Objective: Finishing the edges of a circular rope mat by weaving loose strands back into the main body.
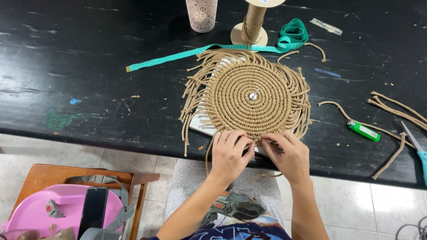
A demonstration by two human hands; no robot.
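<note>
A round coiled jute mat (251,93) with loose cord fringe lies on a white board on the black table (89,66), pinned at its centre by a metal pin (254,94). At the mat's near rim my left hand (229,153) and my right hand (287,153) pinch jute cords, fingertips almost touching. One cord hangs off the table edge below my left hand.
A jute spool (251,24), a teal measuring tape (289,35) and a pale perforated cup (201,14) stand behind the mat. To the right lie a green lighter (364,130), cut cords (396,109) and scissors (418,146). A wooden chair (80,178) with pink seat stands lower left.
</note>
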